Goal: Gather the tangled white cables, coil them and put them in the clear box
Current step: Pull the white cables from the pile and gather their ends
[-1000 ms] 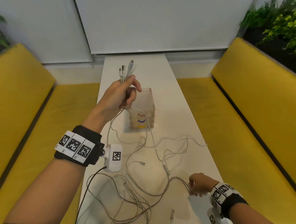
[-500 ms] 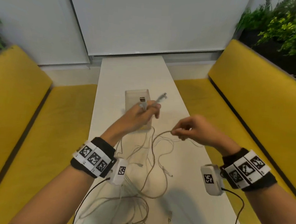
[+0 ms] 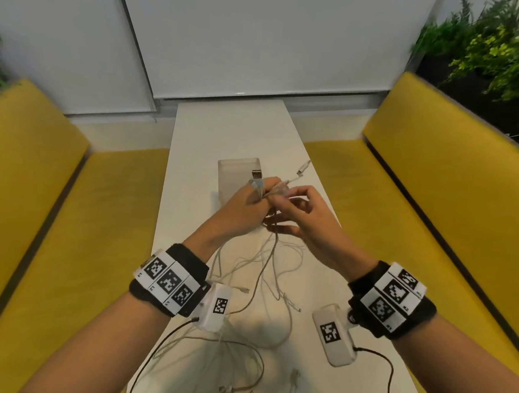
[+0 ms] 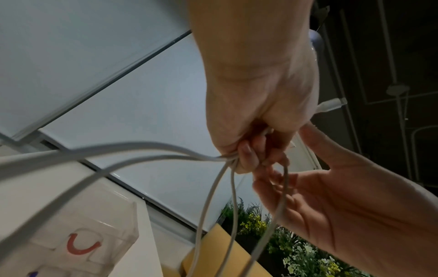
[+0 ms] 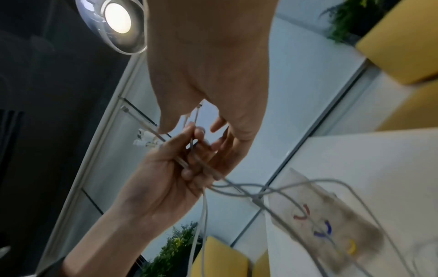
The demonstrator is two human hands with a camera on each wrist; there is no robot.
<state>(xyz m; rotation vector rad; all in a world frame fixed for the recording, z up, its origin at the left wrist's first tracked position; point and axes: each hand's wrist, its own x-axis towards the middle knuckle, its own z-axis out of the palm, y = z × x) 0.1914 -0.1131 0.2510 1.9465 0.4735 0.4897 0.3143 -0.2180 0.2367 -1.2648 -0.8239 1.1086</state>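
We are gripping a bunch of white cables in our left hand, fingers curled round them, plug ends sticking up past the knuckles, while our right hand is meeting it with thumb and fingertips pinching a strand at the same bunch. The rest of the cables are trailing down in loose loops onto the white table between the wrists. The clear box is standing just beyond the hands; through its wall we are seeing red, blue and yellow curved marks, contents otherwise unclear.
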